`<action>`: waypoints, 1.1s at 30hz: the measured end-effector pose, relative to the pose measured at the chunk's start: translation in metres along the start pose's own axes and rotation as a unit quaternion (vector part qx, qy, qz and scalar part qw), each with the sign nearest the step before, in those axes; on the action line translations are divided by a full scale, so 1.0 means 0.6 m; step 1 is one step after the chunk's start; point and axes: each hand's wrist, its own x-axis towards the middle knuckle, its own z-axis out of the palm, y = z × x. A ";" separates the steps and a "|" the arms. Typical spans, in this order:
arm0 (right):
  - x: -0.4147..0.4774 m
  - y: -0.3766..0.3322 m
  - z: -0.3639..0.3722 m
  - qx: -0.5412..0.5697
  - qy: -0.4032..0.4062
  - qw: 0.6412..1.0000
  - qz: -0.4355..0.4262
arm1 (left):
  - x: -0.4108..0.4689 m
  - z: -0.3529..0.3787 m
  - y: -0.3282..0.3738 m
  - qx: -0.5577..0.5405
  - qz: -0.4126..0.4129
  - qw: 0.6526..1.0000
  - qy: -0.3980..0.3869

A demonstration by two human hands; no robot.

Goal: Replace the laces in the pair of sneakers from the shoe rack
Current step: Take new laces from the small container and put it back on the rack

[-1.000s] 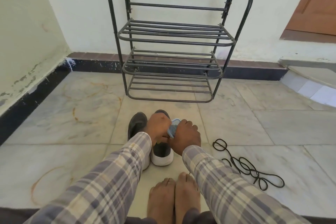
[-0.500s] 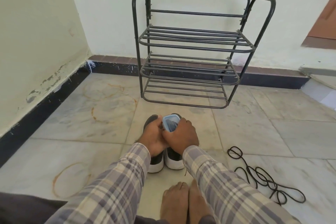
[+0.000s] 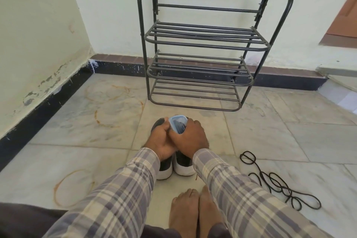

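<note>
Two dark sneakers with white soles stand side by side on the floor, the left sneaker (image 3: 164, 169) and the right sneaker (image 3: 184, 164), heels toward me, mostly hidden under my hands. Above them my right hand (image 3: 190, 138) grips a small clear container with a blue-rimmed lid (image 3: 178, 124); dark contents show through it. My left hand (image 3: 161, 140) holds the container's left side, fingers curled against it. A loose black lace (image 3: 278, 180) lies tangled on the floor to the right.
An empty black metal shoe rack (image 3: 201, 44) with three shelves stands against the back wall. A wall with a black skirting (image 3: 38, 112) runs along the left. My bare feet (image 3: 193, 210) rest on the marble floor just behind the sneakers.
Both hands have turned the container so its lid faces up toward me. The view has shifted left, so the rack and lace sit further right.
</note>
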 end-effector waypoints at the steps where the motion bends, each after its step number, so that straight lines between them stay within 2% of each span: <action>1: 0.000 0.000 0.001 0.002 0.000 1.000 -0.002 | 0.007 0.008 -0.015 -0.022 0.008 1.000 0.007; 2: -0.001 -0.001 0.001 0.000 0.000 1.000 -0.006 | 0.013 0.003 -0.019 0.015 0.020 0.999 0.029; 6: -0.002 -0.005 -0.001 -0.011 0.008 0.999 -0.034 | -0.019 -0.003 -0.008 0.074 0.017 0.997 0.005; 7: -0.003 -0.005 -0.002 -0.013 0.009 0.999 -0.043 | -0.031 0.002 -0.013 0.129 0.023 0.991 0.009; 10: -0.006 -0.003 -0.005 -0.012 0.009 0.998 -0.062 | -0.045 0.015 -0.003 0.241 0.086 0.963 0.089; 11: -0.007 -0.001 -0.004 -0.008 0.012 0.998 -0.064 | -0.047 0.014 0.004 0.235 0.083 0.964 0.089; 12: -0.008 0.000 -0.004 -0.004 0.016 0.998 -0.065 | -0.055 0.015 0.014 0.202 0.058 0.977 0.025; 13: -0.009 0.000 -0.004 -0.001 0.018 0.998 -0.065 | -0.059 0.018 0.013 0.191 0.046 0.981 0.000; 14: -0.010 0.000 -0.005 -0.001 0.020 0.998 -0.064 | -0.052 0.025 0.007 0.182 0.041 0.982 0.013; 18: -0.011 0.000 -0.008 -0.009 0.017 0.998 -0.062 | -0.048 0.039 -0.009 0.265 0.075 0.960 0.044; 23: -0.009 -0.005 -0.007 -0.045 0.016 0.997 -0.067 | -0.060 0.028 0.007 0.261 0.113 0.957 0.058; 25: -0.005 -0.008 -0.007 -0.063 0.016 0.995 -0.074 | -0.064 0.021 0.014 0.268 0.090 0.958 0.042; 27: -0.002 -0.008 -0.008 -0.072 0.014 0.995 -0.074 | -0.061 0.023 0.012 0.280 0.103 0.953 0.059; 33: -0.003 -0.003 -0.002 -0.056 0.013 0.997 -0.041 | -0.065 0.021 0.015 0.297 0.093 0.949 0.039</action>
